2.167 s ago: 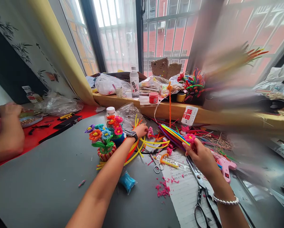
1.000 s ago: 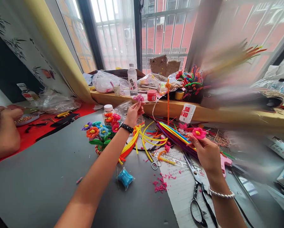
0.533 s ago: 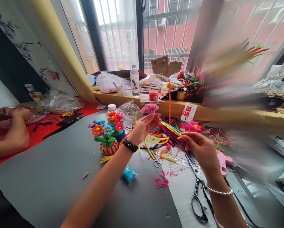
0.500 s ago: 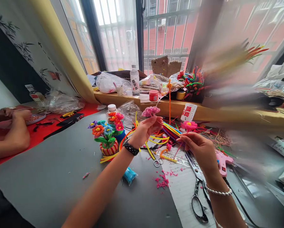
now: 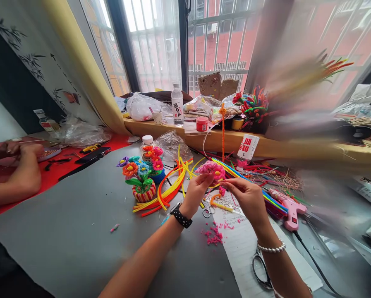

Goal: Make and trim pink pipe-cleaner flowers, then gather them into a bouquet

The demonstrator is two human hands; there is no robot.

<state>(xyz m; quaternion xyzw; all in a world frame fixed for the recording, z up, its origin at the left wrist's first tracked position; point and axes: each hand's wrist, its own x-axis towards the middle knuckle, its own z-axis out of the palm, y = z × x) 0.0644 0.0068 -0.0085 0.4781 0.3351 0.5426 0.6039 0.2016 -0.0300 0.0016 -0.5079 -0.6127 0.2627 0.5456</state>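
Note:
My left hand (image 5: 197,193) is closed around the stem of a pink pipe-cleaner flower (image 5: 204,167). My right hand (image 5: 247,200) pinches a second pink flower with a yellow centre (image 5: 218,173) low on its thin stem. The two blooms meet side by side above the table, and fingers hide most of the stems. Left of my hands stands a striped pot (image 5: 144,193) of orange, blue and purple pipe-cleaner flowers. Yellow and orange pipe cleaners (image 5: 169,188) lie between it and my left hand. Large scissors (image 5: 260,271) are partly under my right forearm.
A pink glue gun (image 5: 292,211) with a black cord lies on the right. Small scissors (image 5: 207,211), pink fluff (image 5: 214,235) and a lined sheet (image 5: 235,256) lie in front. A water bottle (image 5: 177,105) stands on the sill. Another person's hands (image 5: 25,151) are at far left.
My left hand first reached among the pipe cleaners, then lifted a pink flower and carried it right and down. My right hand moved left with its flower until the blooms came together.

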